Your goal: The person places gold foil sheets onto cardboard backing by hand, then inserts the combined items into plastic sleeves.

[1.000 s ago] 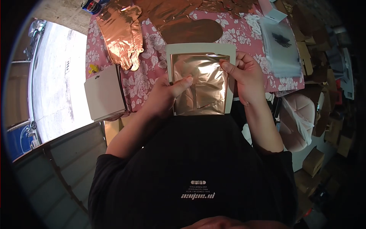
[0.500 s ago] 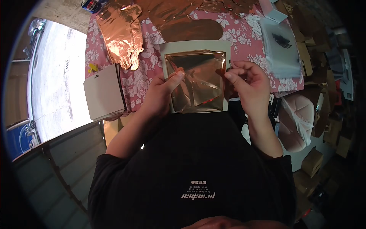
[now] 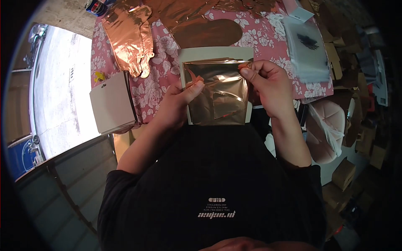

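Note:
A folded gold foil balloon lies flat on a pale cardboard sheet, held in front of my chest. My left hand grips the left edge of both, its thumb pressed on the foil and its fingers out of sight behind the cardboard. At the upper right corner of the foil, my right hand pinches the balloon between thumb and index finger. Light glints off creases in the foil between the two hands.
Shiny flat foil balloons lie on the floral tablecloth. Left stands a stack of cardboard sheets. Clear plastic bags lie at the right, near a pink padded chair. A blue can stands at the far left corner.
My right hand has moved up and left from beside the card and now pinches the foil's upper right corner. My left hand keeps its hold.

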Demonstrator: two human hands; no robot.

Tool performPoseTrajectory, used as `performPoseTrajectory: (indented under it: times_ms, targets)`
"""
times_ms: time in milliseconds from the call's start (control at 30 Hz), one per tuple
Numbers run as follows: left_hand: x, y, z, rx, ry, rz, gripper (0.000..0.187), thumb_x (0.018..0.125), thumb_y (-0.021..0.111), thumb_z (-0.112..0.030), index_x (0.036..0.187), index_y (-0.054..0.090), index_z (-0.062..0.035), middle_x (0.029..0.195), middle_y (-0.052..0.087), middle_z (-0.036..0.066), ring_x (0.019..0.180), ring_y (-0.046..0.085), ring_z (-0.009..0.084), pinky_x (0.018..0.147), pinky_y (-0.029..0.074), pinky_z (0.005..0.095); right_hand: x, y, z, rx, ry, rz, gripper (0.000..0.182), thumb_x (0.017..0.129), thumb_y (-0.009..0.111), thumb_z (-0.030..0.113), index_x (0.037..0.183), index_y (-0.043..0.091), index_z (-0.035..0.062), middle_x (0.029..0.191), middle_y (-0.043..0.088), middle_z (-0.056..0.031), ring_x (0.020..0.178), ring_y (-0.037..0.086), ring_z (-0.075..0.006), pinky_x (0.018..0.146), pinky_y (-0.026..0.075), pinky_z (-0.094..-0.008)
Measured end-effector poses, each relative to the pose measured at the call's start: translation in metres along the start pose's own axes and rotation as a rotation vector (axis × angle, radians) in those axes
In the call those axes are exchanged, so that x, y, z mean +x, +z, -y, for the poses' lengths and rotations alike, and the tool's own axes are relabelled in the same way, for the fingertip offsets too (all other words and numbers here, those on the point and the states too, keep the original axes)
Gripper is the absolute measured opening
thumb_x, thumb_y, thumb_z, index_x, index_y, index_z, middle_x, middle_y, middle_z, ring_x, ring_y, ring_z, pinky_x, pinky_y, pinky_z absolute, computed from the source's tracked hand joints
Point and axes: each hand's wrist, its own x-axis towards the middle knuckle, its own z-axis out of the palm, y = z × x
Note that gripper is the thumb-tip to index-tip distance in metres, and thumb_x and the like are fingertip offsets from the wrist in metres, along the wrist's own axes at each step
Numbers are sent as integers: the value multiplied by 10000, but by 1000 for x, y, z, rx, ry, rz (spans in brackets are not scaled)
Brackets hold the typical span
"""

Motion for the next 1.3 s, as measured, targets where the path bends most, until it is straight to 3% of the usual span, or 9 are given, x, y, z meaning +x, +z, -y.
performPoseTrajectory:
  times_ms: [67, 200, 267, 400, 500, 700, 900, 1100, 1300]
  targets:
    - [-1, -1, 1, 12, -3, -27, 263, 1068, 719, -225, 1248, 747, -36, 1196, 738, 7, 1129, 643, 101, 1050, 460, 297, 1, 1, -5, -11, -14, -67, 158, 1024, 773, 118, 1110, 703, 6, 876, 740, -22, 717, 649, -57, 618, 509, -216]
    - [-7, 3, -10, -28, -43, 15, 284, 1076, 705, -236, 1271, 733, -33, 1203, 738, 24, 1138, 646, 107, 1037, 474, 302, 1, 9, -15, -12, -172, -207, 262, 1018, 763, 74, 1222, 629, -24, 1018, 778, -93, 927, 733, -139, 855, 581, -263]
    - [-7, 9, -16, -101, -65, 144, 307, 1090, 677, -239, 1309, 711, -26, 1216, 739, 46, 1163, 646, 120, 1042, 486, 311, 1, 5, -15, 358, -58, -70, 349, 1004, 755, 13, 1296, 574, -52, 1112, 782, -139, 1046, 741, -184, 982, 574, -305]
    - [-6, 14, -21, -121, -124, 145, 330, 1107, 644, -246, 1337, 692, -15, 1222, 737, 65, 1147, 661, 133, 1029, 509, 315, 4, 5, -22, 224, -201, -119, 344, 993, 751, -28, 1294, 586, -54, 1154, 777, -149, 1035, 739, -176, 954, 582, -297]
    - [0, 20, -19, 118, 47, 61, 333, 1102, 653, -226, 1345, 683, -1, 1216, 733, 62, 1108, 670, 129, 1005, 522, 300, 7, 6, -20, 210, -187, -145, 372, 984, 752, -48, 1317, 586, -55, 1181, 770, -147, 1056, 738, -181, 957, 584, -298]
    - [9, 23, -17, 234, 52, -101, 373, 1077, 697, -196, 1352, 665, 53, 1241, 723, 70, 1121, 658, 131, 1028, 504, 301, 0, 11, -14, 407, -205, -122, 397, 962, 762, -62, 1327, 608, -33, 1153, 770, -109, 1045, 734, -162, 942, 595, -319]
    - [11, 27, -24, 144, 19, -55, 371, 1079, 696, -252, 1325, 693, 25, 1207, 725, 63, 1061, 649, 113, 939, 513, 270, -15, -2, -37, 323, 46, 57, 148, 945, 766, -75, 1034, 712, 29, 1030, 787, -101, 951, 750, -166, 914, 604, -313]
    - [16, 24, -23, 182, -78, -46, 331, 1084, 684, -266, 1256, 720, 14, 1087, 749, 39, 969, 652, 86, 880, 511, 252, -26, -7, -36, 353, 46, 9, 181, 936, 782, -63, 1079, 712, 24, 1035, 787, -103, 950, 751, -169, 903, 606, -315]
    - [19, 42, -21, 157, 60, -21, 295, 1099, 664, -266, 1182, 752, 3, 998, 742, 1, 864, 637, 57, 767, 499, 230, -41, -15, -23, 494, 105, 55, 196, 957, 790, 3, 1145, 741, 33, 1048, 789, -94, 983, 745, -182, 928, 588, -339]
